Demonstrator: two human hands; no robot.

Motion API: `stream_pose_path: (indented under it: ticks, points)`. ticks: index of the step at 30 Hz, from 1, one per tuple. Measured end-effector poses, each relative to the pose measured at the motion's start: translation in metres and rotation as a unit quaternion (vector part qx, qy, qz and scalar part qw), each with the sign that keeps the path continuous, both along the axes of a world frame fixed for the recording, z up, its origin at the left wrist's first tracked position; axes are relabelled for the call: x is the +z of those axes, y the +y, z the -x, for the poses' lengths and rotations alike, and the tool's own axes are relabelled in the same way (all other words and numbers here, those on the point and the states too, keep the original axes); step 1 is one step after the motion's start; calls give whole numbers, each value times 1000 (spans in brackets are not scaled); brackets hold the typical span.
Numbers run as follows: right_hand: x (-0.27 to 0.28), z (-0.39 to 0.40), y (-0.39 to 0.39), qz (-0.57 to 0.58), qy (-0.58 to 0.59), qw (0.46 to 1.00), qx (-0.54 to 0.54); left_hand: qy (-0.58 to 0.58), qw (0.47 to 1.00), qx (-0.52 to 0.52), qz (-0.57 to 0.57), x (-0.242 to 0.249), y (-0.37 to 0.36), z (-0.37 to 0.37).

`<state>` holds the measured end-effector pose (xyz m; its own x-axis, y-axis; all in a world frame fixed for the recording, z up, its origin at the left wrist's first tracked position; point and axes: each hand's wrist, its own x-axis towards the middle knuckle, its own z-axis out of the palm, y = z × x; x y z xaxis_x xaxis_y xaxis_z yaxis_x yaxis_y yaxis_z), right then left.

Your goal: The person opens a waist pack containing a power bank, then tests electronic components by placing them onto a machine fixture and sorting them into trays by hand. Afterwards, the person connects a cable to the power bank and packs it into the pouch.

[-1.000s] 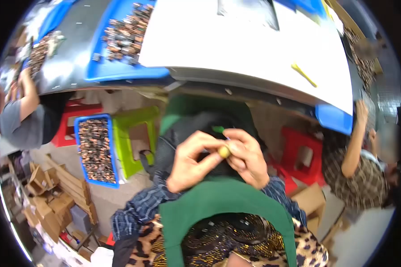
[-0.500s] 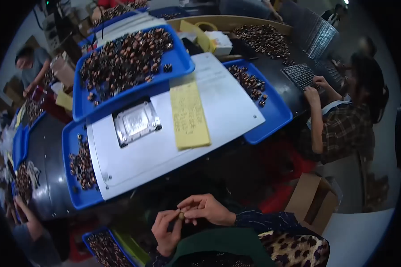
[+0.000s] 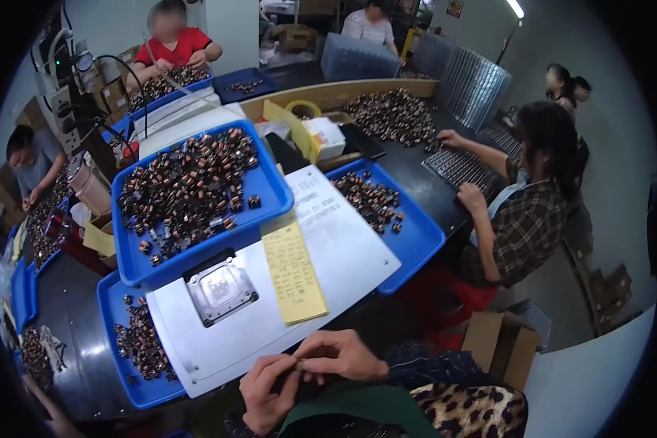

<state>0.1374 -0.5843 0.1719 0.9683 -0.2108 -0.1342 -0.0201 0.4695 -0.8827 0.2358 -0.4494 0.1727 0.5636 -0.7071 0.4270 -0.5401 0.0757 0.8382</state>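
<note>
My left hand [image 3: 269, 393] and my right hand [image 3: 343, 356] meet in front of my body, near the front edge of a white panel [image 3: 219, 354]. Thumbs and fingers of both pinch together on a small brownish piece [image 3: 299, 364], mostly covered by the fingertips; its kind cannot be made out. On the panel lie a yellow handwritten paper strip [image 3: 297, 281] and a square metal part [image 3: 220, 288]. A blue tray [image 3: 274, 191] full of small copper-and-black coil components [image 3: 186, 193] rests on the panel's far left part.
Blue trays with more components flank the panel on the left [image 3: 153, 394] and right [image 3: 423, 244]. Beyond are a component heap [image 3: 390, 115], a tape roll [image 3: 303, 109] and a white box [image 3: 325, 137]. A co-worker [image 3: 525, 197] handles a gridded tray [image 3: 456, 168]. An open carton [image 3: 498, 347] stands at right.
My view has tilted up, so the table sits lower and more people show at the back. Both hands stay pinched together, now closer to the panel's edge in view.
</note>
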Motion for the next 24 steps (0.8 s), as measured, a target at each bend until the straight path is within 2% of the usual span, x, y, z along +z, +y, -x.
stream_pose_path:
  ticks: [1, 3, 4, 5, 7, 8, 10, 13, 15, 17, 21, 24]
  points:
    - [15, 4, -2, 56, 5, 998, -7, 2, 1000, 4, -16, 6, 4, -4]
    - [24, 1, -14, 270, -144, 951, -47, -57, 994, -95, 9, 28, -2, -15]
    - [31, -2, -20, 277, -129, 950, -61, -132, 988, -80, 7, 32, -4, -23]
    - [38, -6, -29, 290, -117, 947, -75, -140, 989, -43, 12, 30, -3, -32]
    - [52, -12, -50, 210, -84, 963, -145, -157, 984, 83, -7, 29, -3, -53]
    - [57, -15, -63, 247, -96, 947, -181, -161, 983, 85, -8, 25, -2, -58]
    - [69, -23, -93, 317, -115, 914, -224, -64, 980, 188, -23, 19, 4, -64]
    - [82, -51, -133, 392, -117, 873, -265, -39, 990, 134, -27, 17, 7, -61]
    - [80, -75, -166, 370, -85, 886, -265, -25, 991, 131, -29, 18, 5, -59]
    - [69, -102, -199, 346, -100, 893, -269, -4, 989, 146, -33, 17, 6, -58]
    - [57, -135, -238, 325, -71, 906, -262, -31, 988, 149, -36, 14, 7, -60]
    - [44, -159, -269, 384, -46, 890, -242, -32, 987, 153, -41, 14, 6, -60]
